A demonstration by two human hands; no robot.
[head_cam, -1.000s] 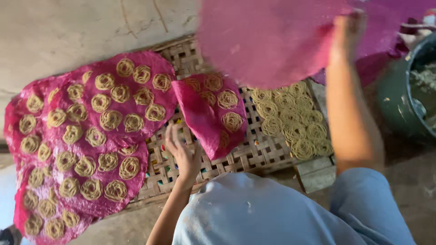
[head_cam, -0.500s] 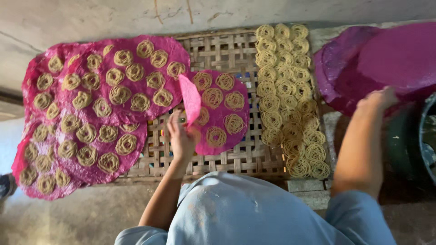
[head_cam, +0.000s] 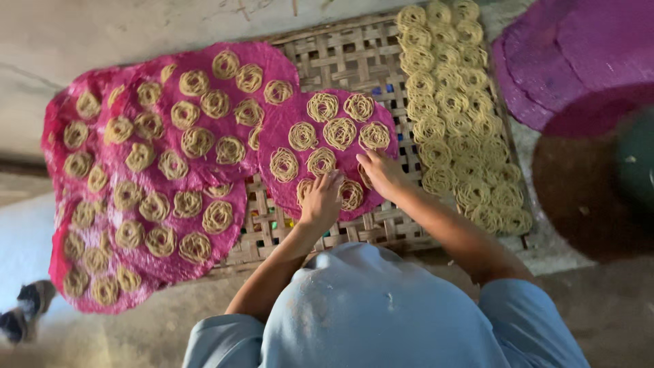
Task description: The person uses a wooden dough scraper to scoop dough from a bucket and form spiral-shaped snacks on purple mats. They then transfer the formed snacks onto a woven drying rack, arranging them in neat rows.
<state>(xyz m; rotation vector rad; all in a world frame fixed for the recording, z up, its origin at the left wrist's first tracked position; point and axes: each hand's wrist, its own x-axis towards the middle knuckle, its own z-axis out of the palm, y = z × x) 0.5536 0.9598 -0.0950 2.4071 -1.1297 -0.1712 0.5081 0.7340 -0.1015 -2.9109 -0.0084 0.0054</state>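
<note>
At the far left, well away from both hands, a dark sandal [head_cam: 27,310] lay on the floor. Next came the large pink mats [head_cam: 146,177], overlapping each other and covered with round coils of yellow noodle; they lay to the left of the left fingers, partly on the woven bamboo tray [head_cam: 340,54].

The left hand [head_cam: 320,197] rested on the near edge of a small round pink mat [head_cam: 327,150], which lay flat on the tray just beyond and under the fingers. Its fingers were spread only a little and pressed down on the mat and on a noodle coil [head_cam: 351,194] there (I could not tell if they pinched anything). The right hand [head_cam: 381,174] lay just beside it, to the right, also on this small mat, with the fingers bent and close together, touching the mat surface near its right lower edge; whether they gripped the edge was not clear.

To the right of the right fingers, bare noodle coils [head_cam: 456,116] lay in rows directly on the tray. Further right, well apart from the hands, a stack of empty purple mats [head_cam: 579,61] sat on the ground, and a dark green container [head_cam: 633,163] showed at the edge, blurred.
</note>
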